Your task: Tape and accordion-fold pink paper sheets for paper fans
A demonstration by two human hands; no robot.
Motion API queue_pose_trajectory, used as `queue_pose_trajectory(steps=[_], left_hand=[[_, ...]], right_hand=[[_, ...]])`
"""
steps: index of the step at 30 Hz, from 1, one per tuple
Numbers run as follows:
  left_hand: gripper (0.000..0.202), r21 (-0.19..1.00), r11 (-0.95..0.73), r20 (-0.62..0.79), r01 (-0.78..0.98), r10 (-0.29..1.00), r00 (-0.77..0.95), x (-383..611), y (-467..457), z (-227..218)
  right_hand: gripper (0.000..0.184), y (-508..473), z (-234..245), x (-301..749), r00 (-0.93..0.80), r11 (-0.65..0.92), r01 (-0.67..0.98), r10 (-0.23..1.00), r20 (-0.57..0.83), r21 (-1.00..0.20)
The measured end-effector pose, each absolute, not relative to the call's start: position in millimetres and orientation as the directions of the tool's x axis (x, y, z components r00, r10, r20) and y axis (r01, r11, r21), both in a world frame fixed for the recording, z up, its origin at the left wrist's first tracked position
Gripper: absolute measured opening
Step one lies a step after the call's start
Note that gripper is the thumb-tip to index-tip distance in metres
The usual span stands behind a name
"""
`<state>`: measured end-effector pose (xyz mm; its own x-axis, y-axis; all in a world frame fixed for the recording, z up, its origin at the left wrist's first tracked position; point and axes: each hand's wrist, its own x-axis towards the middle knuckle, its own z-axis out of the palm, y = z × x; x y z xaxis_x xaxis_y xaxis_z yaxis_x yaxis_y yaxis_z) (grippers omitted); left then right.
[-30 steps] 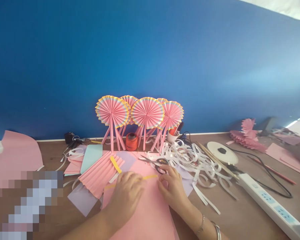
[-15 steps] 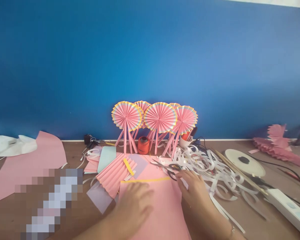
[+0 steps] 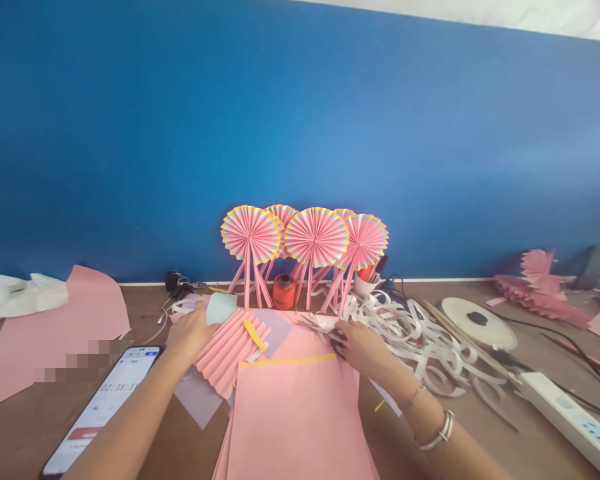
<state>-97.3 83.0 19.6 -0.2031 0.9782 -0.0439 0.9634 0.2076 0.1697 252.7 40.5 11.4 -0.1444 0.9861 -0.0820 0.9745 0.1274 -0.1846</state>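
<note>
My left hand (image 3: 190, 333) is at the left side of the light blue paper (image 3: 223, 308), thumb and fingers closed on its edge. My right hand (image 3: 363, 347) has its fingers closed around the dark handles of the scissors (image 3: 310, 325), whose blades point left. Between my forearms lies a stack of pink paper sheets (image 3: 293, 413), the top one with a yellow strip along its far edge. Beside it rests a pleated pink paper (image 3: 225, 357) with a loose yellow strip (image 3: 255, 335) on it. A lilac sheet (image 3: 200, 400) shows partly underneath.
Several pink paper rosettes (image 3: 316, 237) on legs stand by the blue wall. A red-orange spool (image 3: 284, 292) sits before them. Curled white strips (image 3: 420, 333), a round pale disc (image 3: 477, 323) and a power strip (image 3: 570, 413) lie right; a phone (image 3: 107, 407) lies left.
My left hand has moved from the pink stack left and forward to the light blue paper. My right hand has shifted slightly left onto the scissors. The view has turned slightly.
</note>
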Motion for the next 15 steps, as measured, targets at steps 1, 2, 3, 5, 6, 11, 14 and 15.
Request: queue_pose_trajectory(steps=[1, 2, 3, 5, 6, 11, 14, 15], left_hand=[[0.049, 0.200, 0.215, -0.040, 0.956, 0.977, -0.212, -99, 83, 20], [0.047, 0.229, 0.221, -0.031, 0.948, 0.975, -0.220, -101, 83, 22], [0.042, 0.257, 0.225, -0.019, 0.940, 0.974, -0.228, -104, 83, 25], [0.029, 0.306, 0.226, 0.011, 0.925, 0.970, -0.241, -111, 79, 36], [0.025, 0.329, 0.226, 0.031, 0.917, 0.968, -0.250, -115, 76, 42], [0.031, 0.578, 0.196, 0.123, 0.792, 0.939, -0.322, -114, 52, 68], [0.042, 0.975, 0.030, 0.038, 0.219, 0.953, -0.301, -92, 41, 72], [0.045, 0.998, 0.022, -0.006, 0.061, 0.969, -0.249, -82, 39, 71]], right_hand=[[0.031, 41, 12, 253, -0.146, 0.129, 0.974, 0.986, -0.080, -0.186], [0.036, 41, 14, 254, -0.147, 0.131, 0.973, 0.986, -0.077, -0.188], [0.039, 40, 17, 255, -0.148, 0.132, 0.972, 0.986, -0.074, -0.193], [0.035, 37, 24, 257, -0.155, 0.137, 0.967, 0.985, -0.071, -0.213], [0.030, 36, 28, 259, -0.163, 0.144, 0.963, 0.984, -0.070, -0.228], [0.031, 28, 36, 266, -0.183, 0.128, 0.896, 0.979, -0.092, -0.424], [0.045, 28, 33, 269, -0.141, 0.039, 0.823, 0.980, -0.137, -0.566], [0.046, 28, 33, 270, -0.148, 0.031, 0.817, 0.977, -0.156, -0.576]])
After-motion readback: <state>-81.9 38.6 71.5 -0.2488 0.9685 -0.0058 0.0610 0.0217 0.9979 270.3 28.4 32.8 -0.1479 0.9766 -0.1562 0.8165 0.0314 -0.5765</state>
